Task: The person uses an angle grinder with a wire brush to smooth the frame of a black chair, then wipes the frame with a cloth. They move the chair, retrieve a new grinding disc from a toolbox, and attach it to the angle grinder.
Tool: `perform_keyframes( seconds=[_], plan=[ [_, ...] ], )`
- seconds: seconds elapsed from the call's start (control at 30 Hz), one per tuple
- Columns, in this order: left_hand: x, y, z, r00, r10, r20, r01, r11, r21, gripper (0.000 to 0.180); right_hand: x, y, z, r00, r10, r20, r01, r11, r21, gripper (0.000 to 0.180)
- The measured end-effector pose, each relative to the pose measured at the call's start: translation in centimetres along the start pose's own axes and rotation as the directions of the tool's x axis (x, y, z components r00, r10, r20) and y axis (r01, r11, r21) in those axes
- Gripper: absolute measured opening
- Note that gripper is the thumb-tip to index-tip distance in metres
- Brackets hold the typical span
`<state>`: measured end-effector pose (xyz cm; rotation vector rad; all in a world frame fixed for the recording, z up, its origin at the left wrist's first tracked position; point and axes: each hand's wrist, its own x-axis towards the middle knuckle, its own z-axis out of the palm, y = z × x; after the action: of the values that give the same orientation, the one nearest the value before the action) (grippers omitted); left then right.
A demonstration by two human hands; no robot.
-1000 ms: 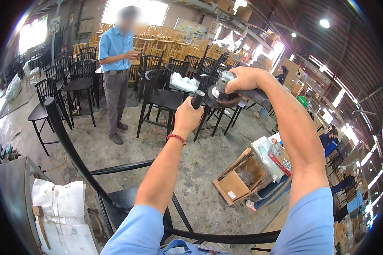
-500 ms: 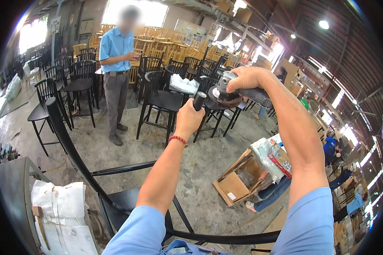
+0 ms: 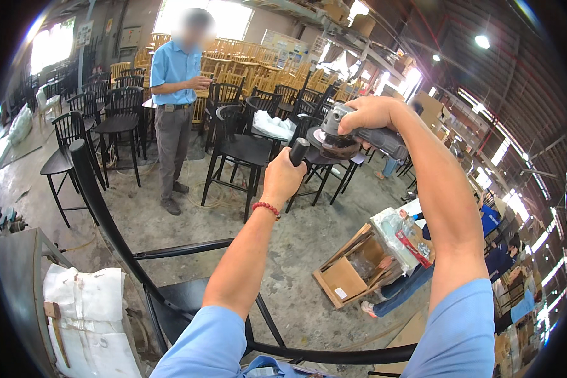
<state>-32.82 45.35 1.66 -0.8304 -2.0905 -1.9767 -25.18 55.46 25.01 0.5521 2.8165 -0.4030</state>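
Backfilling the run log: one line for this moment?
left hand: gripping black rod | right hand: holding angle grinder | grinder disc: near rod, contact unclear | nearby: black chair, standing co-worker

The left hand [image 3: 283, 179] has eased slightly right over the last second, and the black rod [image 3: 299, 151] it grips leans a little more to the right, its tip now closer to the grinder [image 3: 343, 140] as seen here. By the near left edge of the cluttered table [image 3: 390, 219], a co-worker's hand [image 3: 385, 262] has come into sight at the cardboard box [image 3: 342, 279]. Dark clothing [image 3: 426, 233] now shows beside the right forearm [image 3: 446, 189]; the green patch near it has gone.
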Motion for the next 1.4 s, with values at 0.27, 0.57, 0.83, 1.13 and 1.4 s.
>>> perform_keyframes(
  seconds=[0.27, 0.57, 0.83, 1.13, 1.4],
  plan=[
    [0.1, -0.4, 0.3, 1.000, -0.023, 0.011, 0.024, 1.000, -0.004, 0.030, 0.5, -0.4, 1.1, 1.000, -0.015, 0.006, 0.015, 0.999, -0.045, 0.049],
    [0.4, -0.2, 0.3, 1.000, 0.016, 0.004, -0.016, 0.999, 0.036, 0.028, -0.6, 0.5, 2.0, 0.998, -0.057, 0.005, 0.056, 0.989, 0.135, 0.047],
    [0.1, -0.1, 0.1, 1.000, -0.001, 0.021, 0.000, 1.000, 0.020, 0.031, -1.3, 2.0, 1.7, 0.995, -0.095, -0.027, 0.098, 0.970, 0.221, 0.050],
    [0.1, -0.4, 0.2, 1.000, 0.019, 0.017, -0.019, 1.000, 0.003, 0.031, -0.4, 2.0, 1.6, 0.998, -0.038, -0.045, 0.045, 0.982, 0.184, 0.048],
    [0.2, -0.5, 0.3, 1.000, 0.022, 0.022, -0.022, 1.000, 0.002, 0.031, 0.0, 1.1, 0.8, 1.000, 0.004, -0.018, -0.002, 0.996, 0.092, 0.051]
  ],
)
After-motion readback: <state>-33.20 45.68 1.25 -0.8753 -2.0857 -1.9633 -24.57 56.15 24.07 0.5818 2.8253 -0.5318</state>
